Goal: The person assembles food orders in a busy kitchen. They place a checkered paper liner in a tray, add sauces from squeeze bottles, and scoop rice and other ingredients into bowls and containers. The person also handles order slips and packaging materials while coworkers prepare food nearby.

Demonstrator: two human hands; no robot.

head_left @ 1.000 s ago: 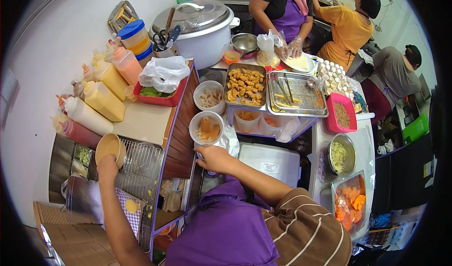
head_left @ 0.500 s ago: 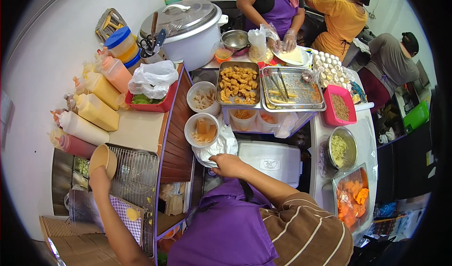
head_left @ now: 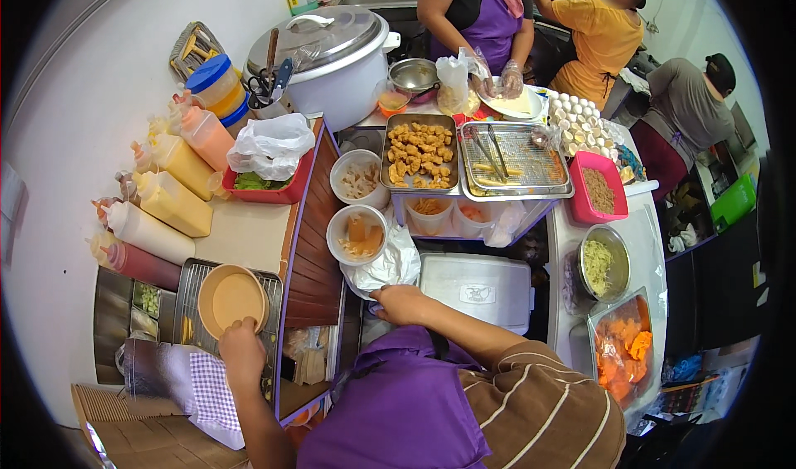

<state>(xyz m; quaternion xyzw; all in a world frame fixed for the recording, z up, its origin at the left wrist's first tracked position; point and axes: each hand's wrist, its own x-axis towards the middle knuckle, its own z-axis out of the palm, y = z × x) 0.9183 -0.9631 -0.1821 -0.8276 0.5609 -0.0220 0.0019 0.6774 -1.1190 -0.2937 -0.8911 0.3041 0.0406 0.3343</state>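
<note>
Head view: grasping the bowl (head_left: 233, 296) with the left hand (head_left: 242, 351) by its near rim, over the rack (head_left: 191, 288) near the right edge of the desk (head_left: 239, 230), likely to leave its inside clear. Beside the wrap (head_left: 396, 257) with the right hand (head_left: 401, 305); cannot tell whether grasping.

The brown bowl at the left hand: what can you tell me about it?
The bowl is round and light brown, with a smooth, plain look like stiff paper or card. It has a thin rim, steep sides and a flat, round bottom; nothing shows inside. It sits mouth up, though its exact tilt is hard to judge. The left hand has its grip on the near edge. The bowl is over the wire rack; whether it touches the wires cannot be told.
</note>
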